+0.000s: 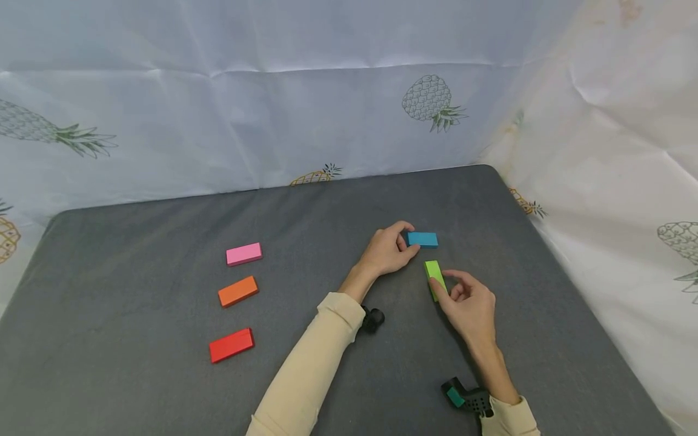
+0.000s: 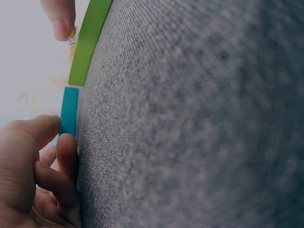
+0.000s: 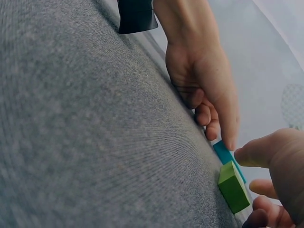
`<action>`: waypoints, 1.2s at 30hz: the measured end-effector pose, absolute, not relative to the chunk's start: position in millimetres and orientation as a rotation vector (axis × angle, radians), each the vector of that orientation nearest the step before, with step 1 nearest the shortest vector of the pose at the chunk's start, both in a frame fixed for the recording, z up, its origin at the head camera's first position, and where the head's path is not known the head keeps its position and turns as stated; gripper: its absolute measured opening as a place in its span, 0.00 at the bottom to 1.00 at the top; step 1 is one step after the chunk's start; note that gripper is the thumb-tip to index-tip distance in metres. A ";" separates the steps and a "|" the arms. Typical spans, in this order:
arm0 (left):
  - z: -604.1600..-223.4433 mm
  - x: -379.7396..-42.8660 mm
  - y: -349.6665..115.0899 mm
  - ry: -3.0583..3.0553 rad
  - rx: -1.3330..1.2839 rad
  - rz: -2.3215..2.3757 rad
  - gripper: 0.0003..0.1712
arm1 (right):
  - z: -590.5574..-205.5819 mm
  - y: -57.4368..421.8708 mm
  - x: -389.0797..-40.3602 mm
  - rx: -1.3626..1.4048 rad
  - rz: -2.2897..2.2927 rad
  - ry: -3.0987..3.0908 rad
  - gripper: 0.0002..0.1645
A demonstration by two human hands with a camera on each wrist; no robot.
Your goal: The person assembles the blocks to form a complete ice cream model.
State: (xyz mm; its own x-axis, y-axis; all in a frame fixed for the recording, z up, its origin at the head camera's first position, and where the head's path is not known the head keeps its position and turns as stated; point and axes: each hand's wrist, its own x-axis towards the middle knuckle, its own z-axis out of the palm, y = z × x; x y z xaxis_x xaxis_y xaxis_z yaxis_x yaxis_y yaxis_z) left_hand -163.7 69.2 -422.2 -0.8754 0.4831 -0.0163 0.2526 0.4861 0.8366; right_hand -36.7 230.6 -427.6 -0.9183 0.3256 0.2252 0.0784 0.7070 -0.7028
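At the table's right side, my left hand point(image 1: 386, 249) has its thumb and index finger at the near end of a blue block point(image 1: 426, 240), pinching it. The block lies flat on the cloth. A lime green block point(image 1: 432, 270) lies just below it, turned nearly lengthwise to me. My right hand point(image 1: 470, 306) is around the green block, its thumb over the left side and its index finger beside the right side. In the left wrist view, a gap shows between a right fingertip point(image 2: 61, 29) and the green block point(image 2: 89, 45).
Pink point(image 1: 244, 254), orange point(image 1: 238, 292) and red point(image 1: 231, 346) blocks lie in a column on the left of the grey cloth-covered table point(image 1: 136, 272). A white curtain point(image 1: 305, 121) with printed pineapples hangs behind, another along the right edge.
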 end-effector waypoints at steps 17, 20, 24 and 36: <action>-421.4 -164.5 71.7 2.542 0.582 1.294 0.24 | -428.1 228.4 -37.2 -0.320 0.861 -2.691 0.24; -421.1 -164.1 72.4 2.555 0.580 1.280 0.24 | -426.5 227.7 -35.6 -0.340 0.847 -2.720 0.26; -419.9 -163.7 73.1 2.565 0.578 1.272 0.24 | -424.7 226.6 -34.9 -0.339 0.836 -2.734 0.26; -422.5 -163.9 74.4 2.613 0.611 1.202 0.24 | -425.7 225.5 -34.8 -0.307 0.811 -2.710 0.21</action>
